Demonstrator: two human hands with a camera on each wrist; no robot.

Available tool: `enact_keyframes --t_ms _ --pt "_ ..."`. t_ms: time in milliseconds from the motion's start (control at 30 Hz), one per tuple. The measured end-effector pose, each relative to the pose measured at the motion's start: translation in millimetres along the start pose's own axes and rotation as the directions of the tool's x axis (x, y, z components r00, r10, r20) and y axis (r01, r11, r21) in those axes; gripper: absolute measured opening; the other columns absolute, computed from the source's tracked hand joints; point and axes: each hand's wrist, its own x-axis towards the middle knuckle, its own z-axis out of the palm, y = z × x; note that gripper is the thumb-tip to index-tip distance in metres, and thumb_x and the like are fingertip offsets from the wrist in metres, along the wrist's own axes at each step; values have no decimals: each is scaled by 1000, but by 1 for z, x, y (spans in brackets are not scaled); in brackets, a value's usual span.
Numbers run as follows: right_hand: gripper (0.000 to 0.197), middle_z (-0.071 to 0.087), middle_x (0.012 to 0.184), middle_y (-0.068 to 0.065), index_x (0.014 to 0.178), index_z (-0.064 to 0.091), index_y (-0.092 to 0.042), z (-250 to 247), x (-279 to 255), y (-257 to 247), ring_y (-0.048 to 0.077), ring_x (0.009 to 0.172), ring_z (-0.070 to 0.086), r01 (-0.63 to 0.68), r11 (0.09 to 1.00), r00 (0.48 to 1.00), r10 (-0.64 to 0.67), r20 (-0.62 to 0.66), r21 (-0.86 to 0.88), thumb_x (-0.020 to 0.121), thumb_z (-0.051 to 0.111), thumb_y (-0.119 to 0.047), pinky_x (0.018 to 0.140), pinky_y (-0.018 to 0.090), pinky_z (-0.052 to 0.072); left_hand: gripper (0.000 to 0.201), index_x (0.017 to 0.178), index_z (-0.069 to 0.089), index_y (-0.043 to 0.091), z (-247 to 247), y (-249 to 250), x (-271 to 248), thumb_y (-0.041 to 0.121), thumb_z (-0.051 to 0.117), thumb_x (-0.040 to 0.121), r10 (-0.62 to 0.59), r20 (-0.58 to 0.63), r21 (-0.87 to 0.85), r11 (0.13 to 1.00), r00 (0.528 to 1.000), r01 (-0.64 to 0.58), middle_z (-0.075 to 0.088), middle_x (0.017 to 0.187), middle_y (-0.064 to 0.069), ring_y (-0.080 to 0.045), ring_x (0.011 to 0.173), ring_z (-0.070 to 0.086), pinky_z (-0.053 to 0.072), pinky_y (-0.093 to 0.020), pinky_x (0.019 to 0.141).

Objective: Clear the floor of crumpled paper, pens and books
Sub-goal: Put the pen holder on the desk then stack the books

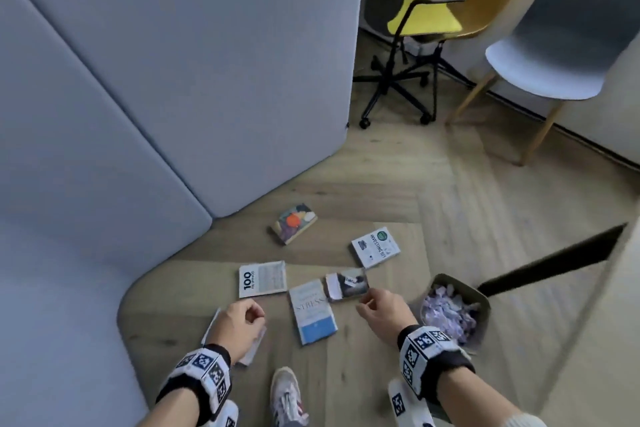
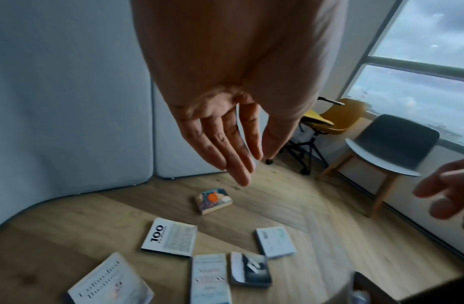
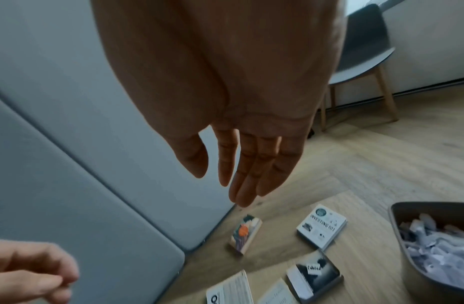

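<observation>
Both hands hang empty with loose fingers above the floor (image 1: 398,184), the left hand (image 1: 239,322) over a half-hidden open book (image 2: 108,283) and the right hand (image 1: 384,312) by the dark-covered book (image 1: 347,283). Beside it, the bin (image 1: 485,298) brims with crumpled paper (image 1: 450,312), so that part looks done. I see no pens, but six books still lie scattered, among them the "100" book (image 1: 262,278), the "STRESS" book (image 1: 312,311), the "INVESTING 101" book (image 1: 375,247) and the colourful book (image 1: 294,222).

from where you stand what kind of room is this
Probably an office or study corner. Grey padded partition panels stand on a wood floor, a wheeled yellow desk chair sits by a window, and a bin of paper scraps stands nearby.
</observation>
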Motion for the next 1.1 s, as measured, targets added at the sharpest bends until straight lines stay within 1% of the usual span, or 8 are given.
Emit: enact_keyframes --t_ms 233,400,567,633,733,867,967,1100 --pt "11 67 106 -1 92 54 -29 153 177 21 17 96 62 37 960 981 18 191 -277 86 53 -38 79 26 47 15 68 59 29 47 -172 118 21 68 78 -163 -48 45 985 986 165 66 72 11 -10 73 64 54 -29 72" --pt "51 55 124 -1 124 50 -20 283 324 73 15 110 54 172 896 962 -64 264 -410 84 60 -51 93 25 43 19 80 49 29 148 -311 213 24 67 80 -324 -88 24 945 942 327 58 96 1 -19 88 61 51 -34 83" --pt "90 48 132 8 136 36 -16 376 452 122 25 122 47 149 809 988 -93 126 -568 71 60 -73 99 35 43 65 111 52 5 221 -421 293 54 72 74 -622 -268 -124 780 736 613 58 111 -14 -31 108 54 45 -36 86" --pt "107 43 137 11 143 26 -16 396 488 135 28 127 43 128 802 992 -110 66 -584 64 62 -78 101 39 43 83 103 60 3 236 -457 317 69 76 56 -698 -291 -268 716 655 644 65 100 -12 -28 92 62 49 -32 71" --pt "118 39 133 14 143 23 -19 416 524 147 32 122 46 122 830 992 -118 42 -544 52 69 -79 99 41 45 94 82 68 7 251 -493 345 83 74 27 -732 -249 -449 667 634 594 71 76 0 -17 63 68 51 -23 51" --pt "105 44 112 7 129 44 -16 408 541 148 22 98 54 157 831 988 -129 89 -534 46 80 -68 90 33 51 52 82 71 8 247 -504 354 39 95 47 -718 -130 -700 555 684 450 75 77 -4 -21 68 71 57 -30 64" --pt "93 43 110 3 124 50 -16 404 532 149 19 101 49 172 757 981 -73 180 -630 53 76 -70 90 29 50 51 89 70 6 247 -499 343 31 93 50 -727 -104 -763 496 679 415 75 85 -7 -24 75 71 58 -40 79" --pt "51 56 108 1 102 52 -22 416 525 137 13 93 60 264 839 936 -105 335 -475 70 77 -51 80 29 56 25 101 57 3 254 -472 338 2 72 82 -711 -217 -893 421 669 158 66 99 -11 -25 82 62 48 -34 72"
